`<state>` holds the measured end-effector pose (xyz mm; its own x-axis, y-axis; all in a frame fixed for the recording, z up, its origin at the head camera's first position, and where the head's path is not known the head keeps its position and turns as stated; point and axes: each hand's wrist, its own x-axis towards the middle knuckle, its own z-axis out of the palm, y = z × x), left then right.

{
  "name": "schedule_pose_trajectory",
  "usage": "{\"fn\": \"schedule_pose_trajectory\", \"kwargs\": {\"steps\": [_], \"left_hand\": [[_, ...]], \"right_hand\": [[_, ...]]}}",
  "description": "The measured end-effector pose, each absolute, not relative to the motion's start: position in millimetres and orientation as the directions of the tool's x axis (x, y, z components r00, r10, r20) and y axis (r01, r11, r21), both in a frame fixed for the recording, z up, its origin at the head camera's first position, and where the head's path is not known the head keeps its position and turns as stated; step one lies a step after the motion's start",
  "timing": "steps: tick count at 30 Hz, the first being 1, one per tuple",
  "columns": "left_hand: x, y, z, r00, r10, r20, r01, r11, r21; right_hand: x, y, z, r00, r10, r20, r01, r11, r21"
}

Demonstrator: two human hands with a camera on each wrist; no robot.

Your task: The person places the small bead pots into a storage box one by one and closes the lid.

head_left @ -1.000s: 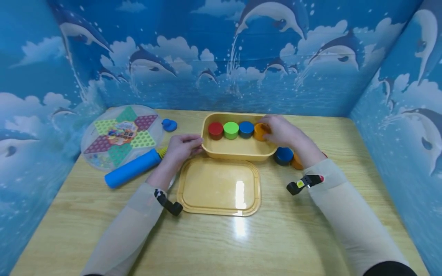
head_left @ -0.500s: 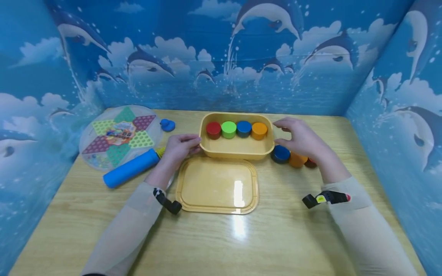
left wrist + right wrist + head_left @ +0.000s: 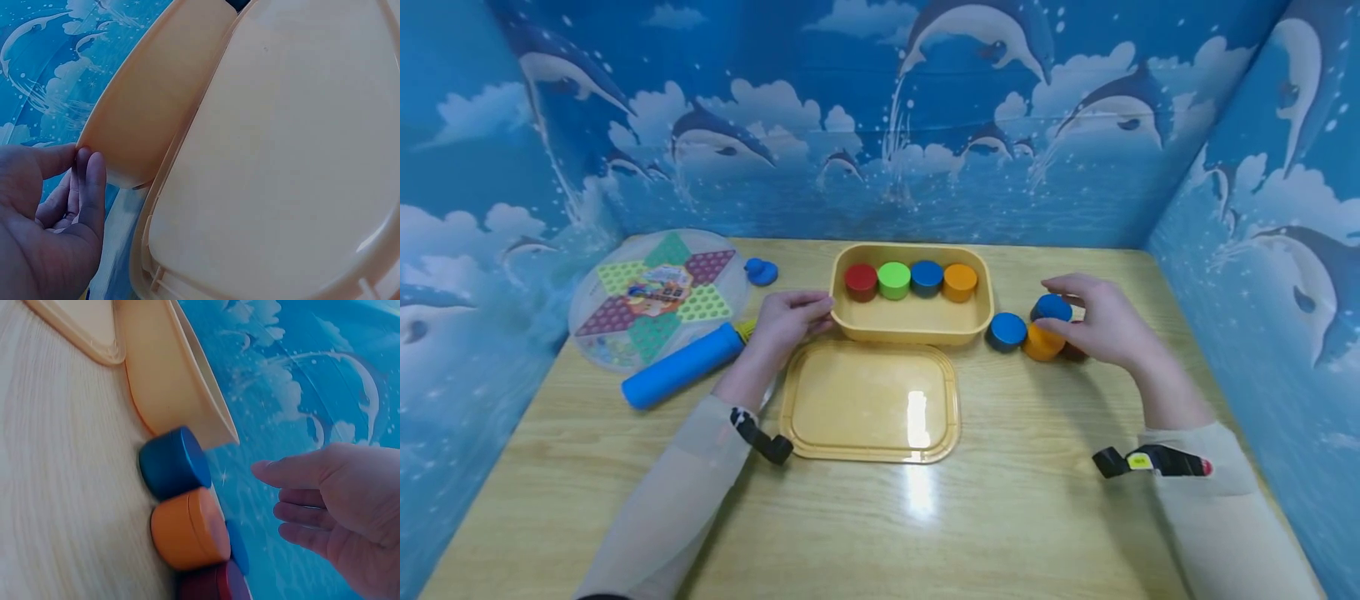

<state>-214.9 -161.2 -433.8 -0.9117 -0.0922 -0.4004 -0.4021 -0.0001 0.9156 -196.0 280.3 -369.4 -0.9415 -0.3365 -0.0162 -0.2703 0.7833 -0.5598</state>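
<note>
Blue cylindrical tub [image 3: 1052, 307] beside wide right grip [image 3: 1105, 325]: probably light, stiff, slick; best pinched by sides. Pinched in left grip [image 3: 790, 321]: yellow box [image 3: 910, 336], by rim.

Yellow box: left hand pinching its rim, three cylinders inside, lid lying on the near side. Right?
Not three: the head view shows four inside the yellow box: red cylinder, green cylinder, blue cylinder, orange cylinder. The left hand and lid are as you say.
</note>
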Motion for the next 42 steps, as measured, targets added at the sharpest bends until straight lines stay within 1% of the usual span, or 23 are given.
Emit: {"fn": "schedule_pose_trajectory", "kwargs": {"steps": [9, 18, 22, 31, 42], "left_hand": [[-213.5, -160.8, -431.1, -0.911, -0.083, -0.403, -0.405, 0.005, 0.914], [-212.9, -161.3, -429.6, -0.908, -0.09, -0.408, -0.413, 0.033, 0.91], [-213.6, -161.5, -431.4, -0.91, -0.092, -0.404, -0.408, 0.028, 0.912], [-213.9, -160.3, -433.3, -0.912, -0.094, -0.4, -0.402, 0.005, 0.916], [-215.2, -160.7, -433.4, -0.904, -0.096, -0.416, -0.418, 0.008, 0.908]], "right_hand": [[-183.5, 311.8, -382.7, -0.953, -0.302, -0.006, -0.243, 0.779, -0.578], [-178.7, 334.2, -403.6, -0.948, -0.285, -0.145, -0.155, 0.806, -0.571], [-178.0, 340.0, -413.3, -0.948, -0.27, -0.167, -0.129, 0.809, -0.573], [-177.1, 345.7, -421.0, -0.959, -0.256, -0.123, -0.133, 0.787, -0.603], [-180.0, 345.0, -391.1, -0.971, -0.24, -0.009, -0.191, 0.795, -0.576]]}}
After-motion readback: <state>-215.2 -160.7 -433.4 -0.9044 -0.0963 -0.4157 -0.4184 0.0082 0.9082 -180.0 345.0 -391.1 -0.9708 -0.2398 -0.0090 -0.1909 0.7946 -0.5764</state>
